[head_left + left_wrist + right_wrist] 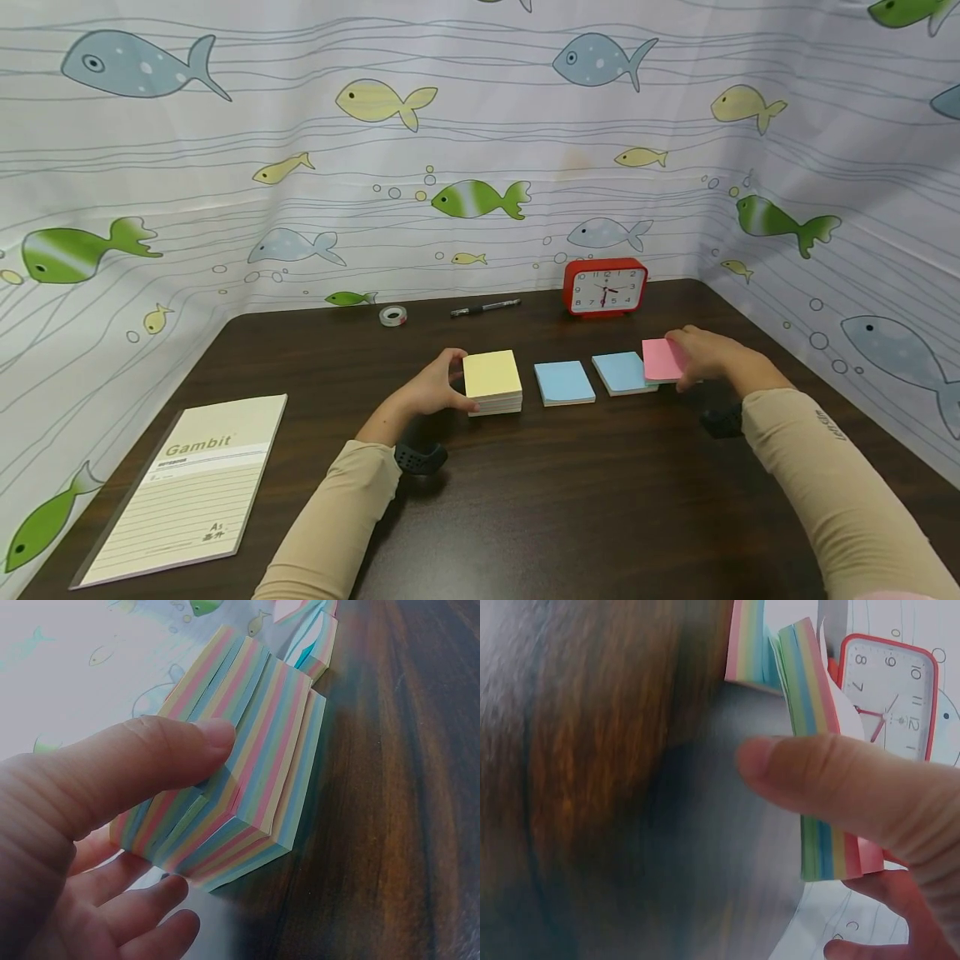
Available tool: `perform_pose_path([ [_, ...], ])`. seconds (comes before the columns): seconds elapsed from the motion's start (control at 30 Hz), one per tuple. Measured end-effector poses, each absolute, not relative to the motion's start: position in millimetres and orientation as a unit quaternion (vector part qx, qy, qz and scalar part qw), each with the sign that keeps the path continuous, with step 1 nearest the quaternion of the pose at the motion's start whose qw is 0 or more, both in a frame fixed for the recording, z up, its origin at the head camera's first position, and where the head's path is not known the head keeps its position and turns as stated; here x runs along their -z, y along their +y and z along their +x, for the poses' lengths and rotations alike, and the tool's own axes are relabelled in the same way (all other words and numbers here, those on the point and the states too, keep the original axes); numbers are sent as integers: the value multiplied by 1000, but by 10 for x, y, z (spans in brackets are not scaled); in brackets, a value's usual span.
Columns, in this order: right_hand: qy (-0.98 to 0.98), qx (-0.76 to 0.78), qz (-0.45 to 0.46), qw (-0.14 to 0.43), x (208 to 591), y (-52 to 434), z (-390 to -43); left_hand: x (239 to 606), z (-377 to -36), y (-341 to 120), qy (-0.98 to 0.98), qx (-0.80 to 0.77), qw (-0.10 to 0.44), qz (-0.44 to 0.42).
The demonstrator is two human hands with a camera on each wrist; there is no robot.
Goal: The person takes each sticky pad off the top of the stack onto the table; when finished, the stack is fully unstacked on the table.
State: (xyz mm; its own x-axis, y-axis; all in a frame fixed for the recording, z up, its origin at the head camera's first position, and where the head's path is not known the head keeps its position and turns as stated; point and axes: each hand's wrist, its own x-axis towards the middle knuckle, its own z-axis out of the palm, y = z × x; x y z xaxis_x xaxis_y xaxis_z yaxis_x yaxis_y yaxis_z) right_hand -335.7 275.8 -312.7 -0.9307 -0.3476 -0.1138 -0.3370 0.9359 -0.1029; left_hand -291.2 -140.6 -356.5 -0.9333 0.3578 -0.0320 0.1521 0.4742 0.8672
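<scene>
My left hand (429,385) grips a stack of square sticky-note pads (492,373) with a yellow top sheet. In the left wrist view, the thumb (180,750) lies along the stack's striped side (262,742), and other fingers show below it. Over on the right, my right hand (708,358) pinches a thinner pad with a pink top (662,360). That pad overlaps the corner of a blue-topped pad (621,372) in the head view. A second blue-topped pad (564,382) lies between that one and the yellow stack. Layered coloured edges (810,682) show in the right wrist view.
Behind the pads stands a red alarm clock (604,287). A black pen (485,308) and a tape roll (392,316) lie along the back of the dark table (585,500). To the left is a notebook (191,483). Fish-patterned curtain (480,125) encloses the back and sides.
</scene>
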Motion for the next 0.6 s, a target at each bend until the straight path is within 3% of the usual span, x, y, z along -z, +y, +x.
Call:
perform_pose_path([
  [0.6,984,-63,-161,41,3166,2847,-3380,3551,-2907,-1411,853,-488,104,151],
])
